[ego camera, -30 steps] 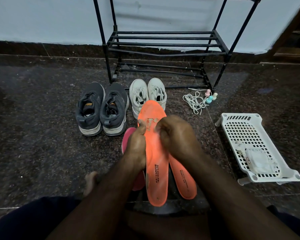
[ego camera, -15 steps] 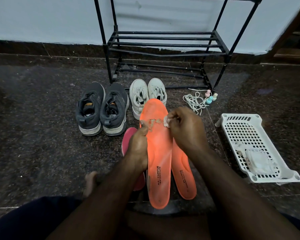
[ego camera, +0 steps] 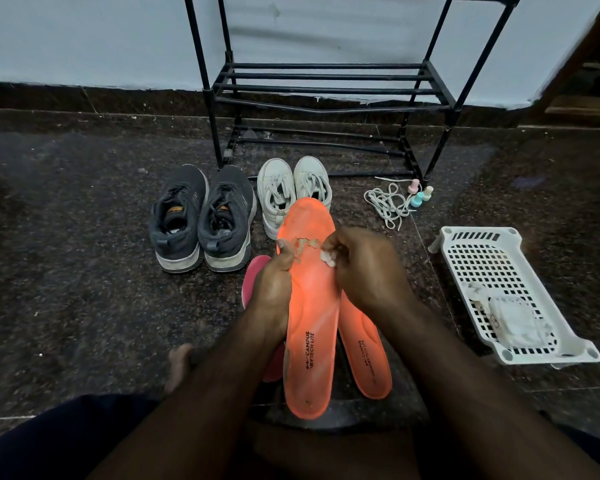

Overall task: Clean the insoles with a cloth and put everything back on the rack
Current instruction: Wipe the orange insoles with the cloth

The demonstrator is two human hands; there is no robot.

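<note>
Presently we hold an orange insole upright before us, toe end pointing to twelve o'clock, its printed heel nearest our lap. Our left hand grips its left edge, fingers curled behind and the thumb pressed on the face beside a worn, peeling patch. Our right hand is curled round a small pale cloth, pinching it against the insole's right edge at the same worn band; only a scrap of the cloth shows between the fingers.

A second orange insole lies on the floor just behind the held one, at about four o'clock from it, partly covered. A pink insole lies at nine o'clock, mostly hidden by our left wrist.

At eleven o'clock stand two dark grey shoes, side by side, heels toward us. At twelve o'clock a pair of white shoes stands with the held insole's toe overlapping them in view. The black rack stands against the wall beyond them, its visible tiers bare rods.

At one o'clock a tangle of white laces lies beside three small pastel bottles. At three o'clock a white perforated basket rests on the floor, holding a clear packet whose contents we cannot tell.
</note>
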